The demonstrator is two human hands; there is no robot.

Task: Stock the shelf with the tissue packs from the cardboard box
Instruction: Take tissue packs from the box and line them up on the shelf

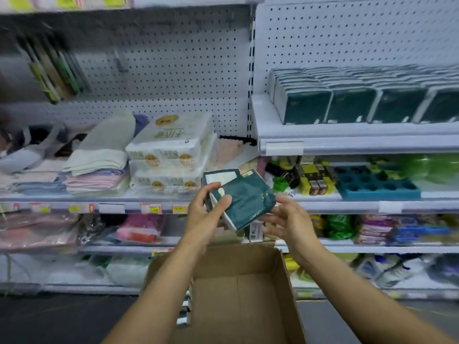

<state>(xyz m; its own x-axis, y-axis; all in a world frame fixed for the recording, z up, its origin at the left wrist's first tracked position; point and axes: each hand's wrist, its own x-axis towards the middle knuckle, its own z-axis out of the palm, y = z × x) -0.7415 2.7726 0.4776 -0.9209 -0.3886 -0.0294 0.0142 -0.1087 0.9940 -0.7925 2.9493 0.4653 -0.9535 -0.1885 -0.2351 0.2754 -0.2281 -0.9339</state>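
One head-worn view faces forward and down (close above the hands) toward shelving (347, 142).

Two hands (206, 214), two held tissue packs (244, 198), one cardboard box (238, 291) (four shelved packs facing front)
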